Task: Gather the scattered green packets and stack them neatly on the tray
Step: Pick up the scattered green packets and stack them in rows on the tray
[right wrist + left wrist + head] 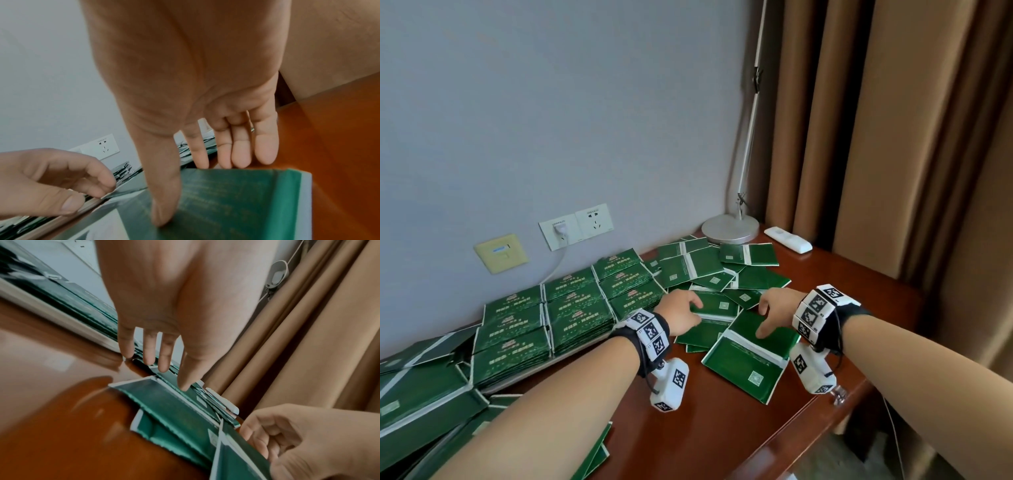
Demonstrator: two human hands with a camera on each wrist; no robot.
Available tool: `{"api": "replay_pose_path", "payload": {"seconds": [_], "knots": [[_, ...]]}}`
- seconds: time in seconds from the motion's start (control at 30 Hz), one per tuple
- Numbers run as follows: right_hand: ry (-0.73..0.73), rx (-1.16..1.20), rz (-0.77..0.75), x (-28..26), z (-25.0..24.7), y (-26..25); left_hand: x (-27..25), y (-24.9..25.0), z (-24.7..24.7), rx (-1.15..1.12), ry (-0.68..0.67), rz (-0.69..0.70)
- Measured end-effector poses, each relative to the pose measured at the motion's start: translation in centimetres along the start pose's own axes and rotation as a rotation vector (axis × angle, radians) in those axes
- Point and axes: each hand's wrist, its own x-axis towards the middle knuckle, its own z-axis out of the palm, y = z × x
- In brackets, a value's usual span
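Green packets (709, 270) lie scattered over the brown table (705, 421). Neat green stacks (571, 308) fill a white tray (582, 351) against the wall; its rim (51, 313) also shows in the left wrist view. My left hand (683, 317) pinches the near edge of one flat packet (714, 305), curled fingers on top and thumb at the edge. My right hand (774, 308) grips a larger packet (746, 359): the thumb presses on its top face (226, 203) while the fingers (242, 155) reach past its far edge. In the left wrist view that packet's edge (218, 449) stands raised.
A lamp base (729, 228) and a white remote (787, 240) sit at the back right corner. Brown curtains (893, 137) hang on the right. Wall sockets (577, 226) are behind the tray. More loose packets (421, 404) are piled at the near left.
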Motion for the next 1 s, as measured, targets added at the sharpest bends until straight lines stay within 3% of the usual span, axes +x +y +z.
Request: {"api": "replay_pose_path", "payload": {"seconds": [0.4,0.77,1.0], "knots": [[0.077,0.022,0.029,0.6,0.4,0.0,0.3,-1.3,-0.4,-0.01,0.036,0.029],[0.257,0.138,-0.017,1.7,-3.9,2.6,4.1,-0.2,-0.5,0.02,0.064,0.065],[0.319,0.15,-0.056,4.9,-4.8,3.0,6.3,-0.6,-0.8,0.035,0.076,0.01]]}}
